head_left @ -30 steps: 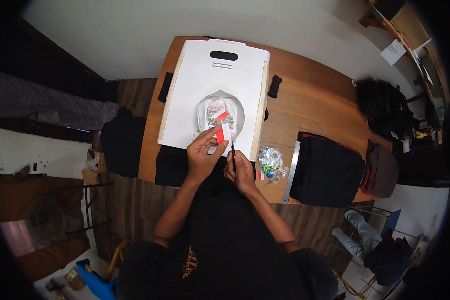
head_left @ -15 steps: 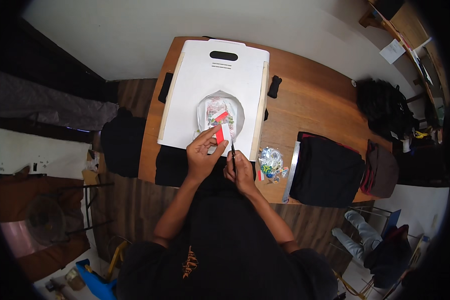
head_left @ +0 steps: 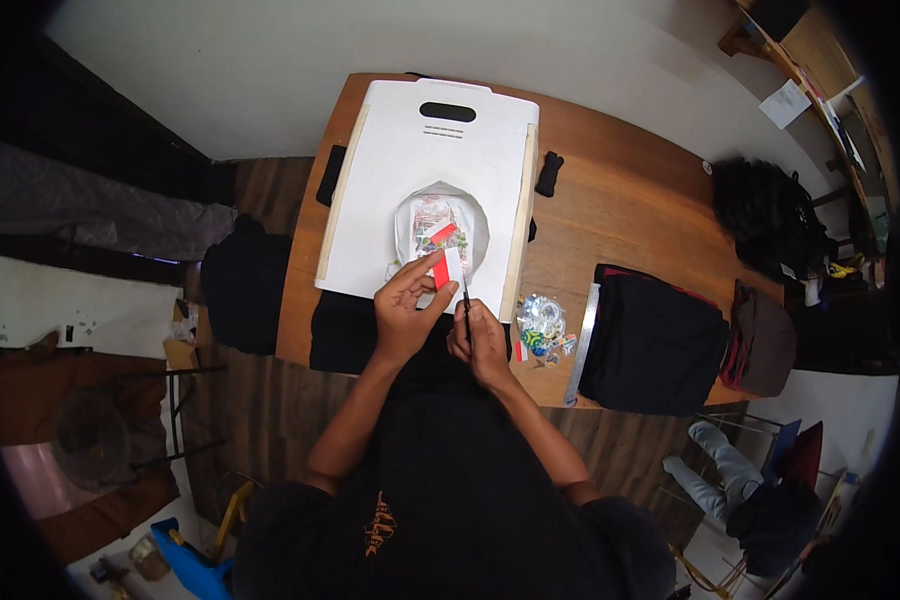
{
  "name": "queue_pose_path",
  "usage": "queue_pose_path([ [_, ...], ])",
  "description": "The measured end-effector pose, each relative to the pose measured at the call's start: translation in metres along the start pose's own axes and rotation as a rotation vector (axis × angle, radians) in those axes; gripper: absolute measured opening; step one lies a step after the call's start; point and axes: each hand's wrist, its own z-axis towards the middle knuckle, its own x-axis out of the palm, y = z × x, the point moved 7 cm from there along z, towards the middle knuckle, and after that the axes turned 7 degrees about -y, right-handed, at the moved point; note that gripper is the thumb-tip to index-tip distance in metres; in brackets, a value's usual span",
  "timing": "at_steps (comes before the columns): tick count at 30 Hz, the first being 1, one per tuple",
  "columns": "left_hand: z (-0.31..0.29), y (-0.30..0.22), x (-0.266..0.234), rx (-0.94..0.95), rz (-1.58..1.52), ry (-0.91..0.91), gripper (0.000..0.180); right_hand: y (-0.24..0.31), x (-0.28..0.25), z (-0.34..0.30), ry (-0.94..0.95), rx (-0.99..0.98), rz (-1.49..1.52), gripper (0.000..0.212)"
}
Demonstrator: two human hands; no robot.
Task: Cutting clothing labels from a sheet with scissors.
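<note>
My left hand (head_left: 406,312) pinches a small red-and-white flag sticker (head_left: 450,268) between thumb and fingers, above the near edge of an opening in a white board. My right hand (head_left: 483,345) grips what look like slim black scissors (head_left: 468,312), their tip beside the sticker's right edge. The fingers partly hide the handles. Behind the sticker, a heap of printed stickers (head_left: 432,212) lies in the round opening, with another red-and-white sticker (head_left: 441,233) on top. The white board (head_left: 370,180) has an oval slot at its far end.
Right of my hands, a clear bag of colourful stickers (head_left: 544,327) lies on the wooden table (head_left: 630,190). Beyond it are a metal ruler (head_left: 583,345), folded black cloth (head_left: 655,340) and folded brown cloth (head_left: 765,340). A black backpack (head_left: 765,215) stands at the far right.
The sticker and the black scissors have shifted only very slightly. At the lower right, another person bends a little differently. Otherwise the scene looks the same.
</note>
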Motion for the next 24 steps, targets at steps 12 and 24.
queue_pose_path([
  [12, 0.0000, -0.0013, 0.0011, -0.003, -0.013, 0.011, 0.050, 0.0017, 0.0019, 0.0022, -0.016, -0.006, 0.006, 0.038],
  [24, 0.0009, 0.0034, 0.0000, -0.037, -0.022, 0.008, 0.050, 0.0036, 0.0021, 0.0074, -0.026, -0.015, -0.013, 0.039],
])
